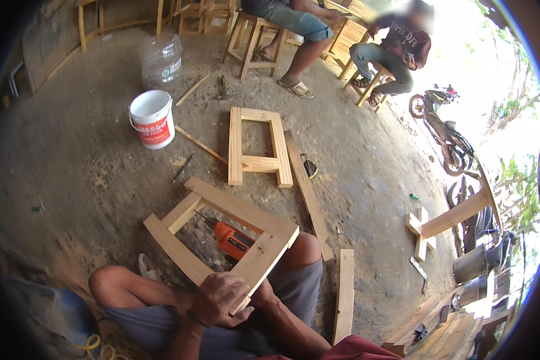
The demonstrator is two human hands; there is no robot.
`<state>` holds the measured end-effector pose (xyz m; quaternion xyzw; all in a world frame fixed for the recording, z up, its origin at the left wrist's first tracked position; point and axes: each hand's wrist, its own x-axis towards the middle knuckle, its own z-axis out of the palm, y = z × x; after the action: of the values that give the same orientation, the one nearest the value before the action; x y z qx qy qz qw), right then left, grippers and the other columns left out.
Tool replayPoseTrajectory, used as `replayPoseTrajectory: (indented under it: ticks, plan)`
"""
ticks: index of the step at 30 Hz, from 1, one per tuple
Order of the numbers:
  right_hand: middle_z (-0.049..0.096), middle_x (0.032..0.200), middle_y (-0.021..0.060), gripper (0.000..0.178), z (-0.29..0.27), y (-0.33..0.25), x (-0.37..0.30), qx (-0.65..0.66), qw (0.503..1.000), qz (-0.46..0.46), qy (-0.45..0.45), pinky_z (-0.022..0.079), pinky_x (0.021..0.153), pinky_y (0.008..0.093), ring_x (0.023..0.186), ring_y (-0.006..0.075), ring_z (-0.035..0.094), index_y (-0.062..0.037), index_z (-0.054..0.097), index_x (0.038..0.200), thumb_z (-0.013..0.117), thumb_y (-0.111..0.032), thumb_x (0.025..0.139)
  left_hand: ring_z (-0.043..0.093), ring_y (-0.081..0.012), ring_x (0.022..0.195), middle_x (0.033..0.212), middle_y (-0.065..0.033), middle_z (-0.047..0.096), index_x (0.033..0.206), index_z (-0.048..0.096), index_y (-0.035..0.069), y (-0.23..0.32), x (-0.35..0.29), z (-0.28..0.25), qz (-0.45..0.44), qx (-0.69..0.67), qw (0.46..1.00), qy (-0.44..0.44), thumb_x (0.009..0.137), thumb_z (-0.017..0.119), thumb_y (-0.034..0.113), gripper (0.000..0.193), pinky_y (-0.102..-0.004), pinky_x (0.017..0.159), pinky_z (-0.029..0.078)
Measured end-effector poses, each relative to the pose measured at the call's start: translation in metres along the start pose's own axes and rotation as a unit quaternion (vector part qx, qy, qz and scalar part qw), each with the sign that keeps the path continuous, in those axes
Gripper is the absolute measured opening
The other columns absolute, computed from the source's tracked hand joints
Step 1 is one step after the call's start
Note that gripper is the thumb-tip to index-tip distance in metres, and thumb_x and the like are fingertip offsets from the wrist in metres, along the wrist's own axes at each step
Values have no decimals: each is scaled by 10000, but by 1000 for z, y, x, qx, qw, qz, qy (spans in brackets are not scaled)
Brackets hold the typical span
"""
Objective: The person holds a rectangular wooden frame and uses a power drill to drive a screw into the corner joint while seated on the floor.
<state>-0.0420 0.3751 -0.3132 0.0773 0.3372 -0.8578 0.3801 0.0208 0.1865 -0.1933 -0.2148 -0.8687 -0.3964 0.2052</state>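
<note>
A pale wooden frame (269,255), made of two long boards joined by two crosspieces, is tilted over my lap. My left hand (219,297) grips its near corner, the fingers lying over the board. Just beside it, my right hand (265,295) is at the underside of the same board; its fingers are hidden there. Through the frame's opening shows an orange power drill (233,240), its bit pointing to the far left and its rear end covered by the board. A second wooden frame (236,147) of similar shape lies flat on the floor ahead.
A white bucket (152,120) and a clear plastic jug (161,60) stand at the far left. Loose boards (309,195) and a tape measure (309,167) lie ahead and right. Two people sit on wooden stools (252,48); a motorcycle (444,129) stands beyond.
</note>
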Motion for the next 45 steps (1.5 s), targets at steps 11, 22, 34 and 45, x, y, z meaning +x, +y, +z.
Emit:
replayPoseTrajectory:
  ticks: [11,22,34,45]
  plan:
    - [640,1335,144,554,16,3,18,-73,995,-70,-16,567,999,441,1151,265,670,-11,498,1458,560,-386,1056,610,-388,1236,1287,-210,634,1270,624,18,-70,58,-81,-228,9,966,-119,846,772,370,571,-466,1064,487]
    - [596,1408,153,612,22,-4,11,28,1000,-14,6,565,990,459,1185,286,655,-5,440,1495,625,-353,1027,528,-421,1352,1458,-262,551,1505,414,43,-269,26,-36,-474,73,858,-186,867,720,511,848,-488,1115,437]
    - [541,1474,179,638,18,-5,10,20,1000,-19,1,550,1021,446,1231,290,630,2,408,1520,633,-336,1029,591,-459,1253,1368,-269,608,1472,426,108,-256,22,-15,-444,159,872,-129,870,743,452,763,-510,1048,483]
    - [592,1439,148,612,29,-11,2,-16,999,-24,27,544,1031,458,1215,281,641,-13,464,1497,630,-366,1025,561,-468,1295,1404,-309,571,1522,374,44,-261,18,-11,-459,137,867,-137,887,731,451,834,-503,1078,462]
